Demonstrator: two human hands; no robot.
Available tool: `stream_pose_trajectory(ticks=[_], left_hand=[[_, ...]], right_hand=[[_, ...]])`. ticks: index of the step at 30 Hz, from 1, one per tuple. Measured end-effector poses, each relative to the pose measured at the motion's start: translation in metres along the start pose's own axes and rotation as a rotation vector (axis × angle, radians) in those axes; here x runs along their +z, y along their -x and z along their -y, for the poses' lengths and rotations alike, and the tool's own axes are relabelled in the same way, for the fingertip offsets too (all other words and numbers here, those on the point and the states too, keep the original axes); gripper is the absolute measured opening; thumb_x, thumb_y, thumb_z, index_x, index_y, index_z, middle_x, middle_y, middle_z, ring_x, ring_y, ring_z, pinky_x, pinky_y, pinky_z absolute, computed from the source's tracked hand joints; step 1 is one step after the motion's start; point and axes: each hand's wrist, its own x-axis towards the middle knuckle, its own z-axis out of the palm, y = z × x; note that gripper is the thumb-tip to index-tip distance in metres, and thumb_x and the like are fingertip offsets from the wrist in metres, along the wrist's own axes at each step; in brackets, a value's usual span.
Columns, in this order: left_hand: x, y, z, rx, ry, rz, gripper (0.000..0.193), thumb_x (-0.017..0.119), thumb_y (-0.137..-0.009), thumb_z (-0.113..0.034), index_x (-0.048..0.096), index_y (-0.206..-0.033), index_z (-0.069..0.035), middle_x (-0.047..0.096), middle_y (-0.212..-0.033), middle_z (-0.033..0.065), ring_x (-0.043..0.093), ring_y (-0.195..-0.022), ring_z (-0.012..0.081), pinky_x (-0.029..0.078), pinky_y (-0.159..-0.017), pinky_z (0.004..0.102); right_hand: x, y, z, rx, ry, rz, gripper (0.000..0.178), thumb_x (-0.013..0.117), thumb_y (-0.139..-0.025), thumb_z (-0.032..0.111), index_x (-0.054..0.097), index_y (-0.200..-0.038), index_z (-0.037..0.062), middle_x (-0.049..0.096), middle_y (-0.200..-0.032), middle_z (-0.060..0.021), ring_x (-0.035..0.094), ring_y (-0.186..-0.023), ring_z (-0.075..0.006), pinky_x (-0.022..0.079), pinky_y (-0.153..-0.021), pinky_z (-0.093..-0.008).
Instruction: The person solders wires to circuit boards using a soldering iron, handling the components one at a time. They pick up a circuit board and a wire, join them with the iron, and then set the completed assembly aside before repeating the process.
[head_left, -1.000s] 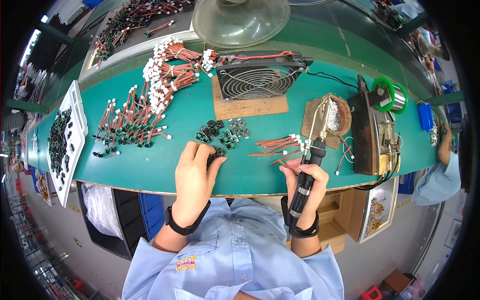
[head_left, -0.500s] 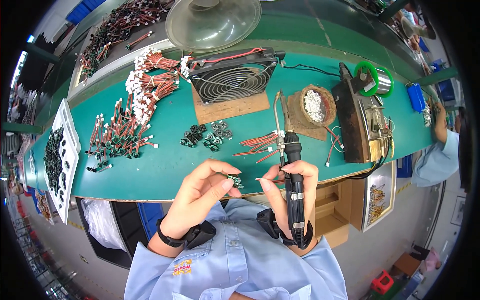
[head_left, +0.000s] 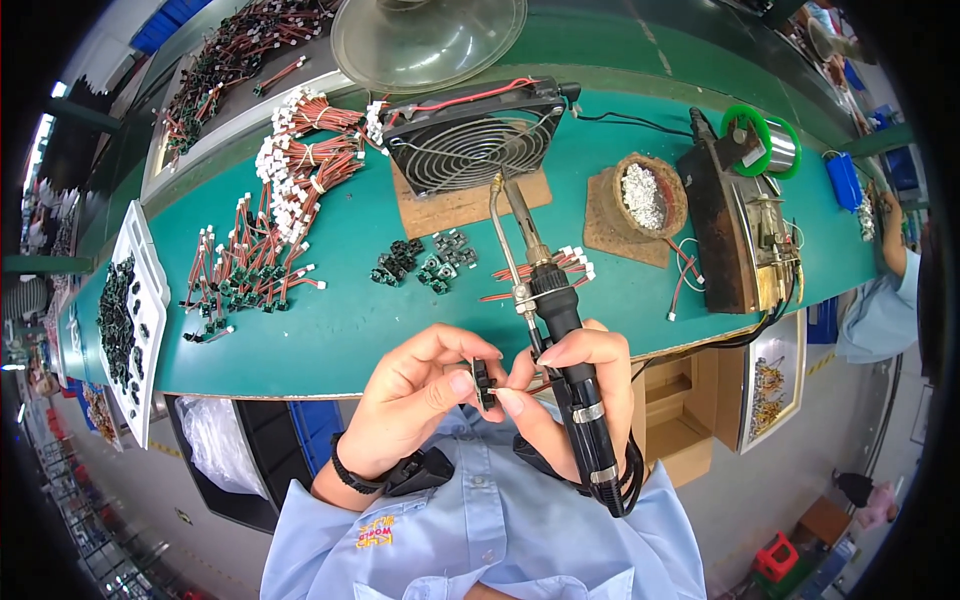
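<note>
Between the thumb and fingers of my left hand (head_left: 420, 400) is a small circuit board (head_left: 483, 383), its dark side turned toward my right hand. My right hand (head_left: 575, 390) grips a black soldering iron (head_left: 560, 310) with a thin metal feed tube along it. The iron's tip points up and away, in front of the fan. Thumb and forefinger of the same hand also pinch a red wire lead (head_left: 538, 388), whose end is beside the board; whether they touch I cannot tell. Small loose boards (head_left: 437, 272) and more wire leads (head_left: 575, 263) lie just beyond my hands.
A black fan (head_left: 478, 150) stands at the back on a wooden board. To its right are a round bowl of white bits (head_left: 645, 197), a solder spool (head_left: 765, 145) and a dark metal box (head_left: 715, 230). Wired boards (head_left: 250, 285) and a white tray (head_left: 152, 310) occupy the left.
My hands have come together, bringing the wire end beside the board. The board has been turned in my left fingers. The soldering iron now leans left, its tip before the fan.
</note>
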Motion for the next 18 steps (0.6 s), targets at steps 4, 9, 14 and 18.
stream_pose_trajectory(ticks=[4, 9, 14, 18], left_hand=[[-0.001, 0.0006, 0.0031, 0.02, -0.041, -0.008, 0.024, 0.052, -0.092, -0.017, 0.05, -0.106, 0.001, 0.053, -0.101, 0.0093, 0.054, -0.088, 0.014, 0.046, -0.075, 0.0275], [-0.001, 0.0008, 0.0018, 0.003, -0.037, 0.005, 0.025, 0.053, -0.092, -0.019, 0.05, -0.106, 0.001, 0.052, -0.101, 0.0072, 0.051, -0.091, 0.0125, 0.043, -0.078, 0.0265], [0.001, -0.001, 0.0005, 0.003, -0.028, 0.013, 0.024, 0.052, -0.092, -0.019, 0.05, -0.106, 0.001, 0.051, -0.101, 0.0066, 0.05, -0.091, 0.0122, 0.042, -0.078, 0.0263], [-0.0005, -0.0012, 0.0029, 0.015, -0.049, 0.008, 0.023, 0.052, -0.092, -0.018, 0.05, -0.105, 0.001, 0.051, -0.101, 0.007, 0.05, -0.091, 0.0124, 0.042, -0.078, 0.0263]], right_hand=[[-0.001, -0.0036, 0.0022, -0.043, 0.078, 0.029, 0.044, 0.068, -0.072, -0.005, 0.039, -0.102, 0.0061, 0.057, -0.079, -0.0083, 0.052, -0.074, -0.011, 0.043, -0.063, -0.0251], [-0.0001, -0.0052, 0.007, -0.057, 0.135, 0.016, 0.044, 0.068, -0.071, -0.007, 0.039, -0.102, 0.0061, 0.057, -0.079, -0.0083, 0.05, -0.077, -0.0107, 0.045, -0.06, -0.024], [0.0039, -0.0007, 0.0033, 0.036, -0.018, 0.007, 0.044, 0.067, -0.07, -0.009, 0.04, -0.102, 0.0058, 0.057, -0.079, -0.0086, 0.051, -0.075, -0.0107, 0.048, -0.057, -0.0218], [0.0035, -0.0006, 0.0031, 0.049, -0.027, -0.001, 0.044, 0.067, -0.07, -0.009, 0.04, -0.102, 0.0058, 0.057, -0.079, -0.0084, 0.052, -0.074, -0.0108, 0.048, -0.056, -0.0211]])
